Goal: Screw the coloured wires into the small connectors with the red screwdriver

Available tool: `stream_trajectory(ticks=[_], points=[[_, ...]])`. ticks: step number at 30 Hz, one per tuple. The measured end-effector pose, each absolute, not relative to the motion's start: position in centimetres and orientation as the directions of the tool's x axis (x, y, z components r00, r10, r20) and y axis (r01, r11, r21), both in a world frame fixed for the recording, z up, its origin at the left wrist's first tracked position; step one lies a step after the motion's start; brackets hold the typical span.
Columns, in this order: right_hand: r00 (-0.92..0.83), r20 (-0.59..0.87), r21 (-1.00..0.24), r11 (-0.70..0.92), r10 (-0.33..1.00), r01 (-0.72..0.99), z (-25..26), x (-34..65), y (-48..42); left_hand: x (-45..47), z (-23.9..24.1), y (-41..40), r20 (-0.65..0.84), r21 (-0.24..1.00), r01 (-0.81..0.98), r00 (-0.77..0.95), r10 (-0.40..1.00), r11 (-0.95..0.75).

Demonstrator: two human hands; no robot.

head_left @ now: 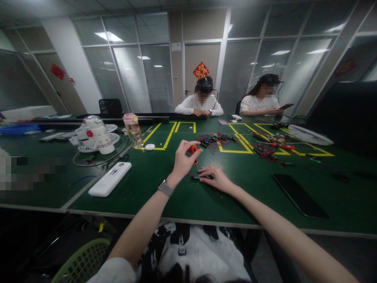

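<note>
Head view: left hand [183, 159], grip closed on orange screwdriver [193, 149]; right hand [215, 177] lies open on black part [195, 177].

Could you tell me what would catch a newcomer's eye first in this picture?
The left hand pinches an orange screwdriver upright at the table's middle, its tip on a small black part under the right hand. Beyond them lies a tangle of red and black wires among yellow tape lines.
</note>
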State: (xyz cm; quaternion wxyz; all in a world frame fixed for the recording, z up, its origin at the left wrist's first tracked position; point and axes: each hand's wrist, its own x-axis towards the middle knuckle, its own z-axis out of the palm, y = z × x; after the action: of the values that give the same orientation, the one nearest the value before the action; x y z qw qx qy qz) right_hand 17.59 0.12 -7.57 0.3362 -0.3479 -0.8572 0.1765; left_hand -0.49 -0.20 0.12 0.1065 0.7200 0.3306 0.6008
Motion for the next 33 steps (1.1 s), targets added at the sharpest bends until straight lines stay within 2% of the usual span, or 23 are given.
stream_trajectory(ticks=[5, 9, 11, 18, 23, 29, 33], points=[[-0.533, 0.453, -0.534, 0.697, 0.714, 0.479, -7.6, 17.6, 0.1, -0.6, 0.1, 0.0, 0.746, 0.614, 0.185, 0.183, 0.640, -0.768], [-0.530, 0.456, -0.532, 0.696, 0.715, 0.482, -7.5, 17.7, 0.1, -0.6, 0.0, 0.3, 0.700, 0.675, 0.115, 0.213, 0.681, -0.729], [-0.530, 0.449, -0.530, 0.692, 0.719, 0.490, -7.5, 17.7, 0.1, -0.6, 0.1, 0.3, 0.700, 0.676, 0.118, 0.206, 0.684, -0.727], [-0.532, 0.453, -0.532, 0.696, 0.715, 0.483, -7.5, 17.6, 0.1, -0.4, 0.1, -0.2, 0.801, 0.544, 0.280, 0.111, 0.589, -0.791], [-0.532, 0.448, -0.527, 0.693, 0.718, 0.491, -7.5, 17.6, 0.1, 0.0, 0.4, -0.8, 0.779, 0.571, 0.221, 0.157, 0.607, -0.791], [-0.527, 0.449, -0.524, 0.691, 0.721, 0.498, -7.5, 17.6, 0.1, -0.1, 0.4, -0.3, 0.713, 0.676, 0.085, 0.178, 0.679, -0.732], [-0.533, 0.449, -0.523, 0.694, 0.718, 0.495, -7.4, 17.6, 0.1, -0.4, 0.4, 0.1, 0.751, 0.637, 0.151, 0.102, 0.653, -0.756]])
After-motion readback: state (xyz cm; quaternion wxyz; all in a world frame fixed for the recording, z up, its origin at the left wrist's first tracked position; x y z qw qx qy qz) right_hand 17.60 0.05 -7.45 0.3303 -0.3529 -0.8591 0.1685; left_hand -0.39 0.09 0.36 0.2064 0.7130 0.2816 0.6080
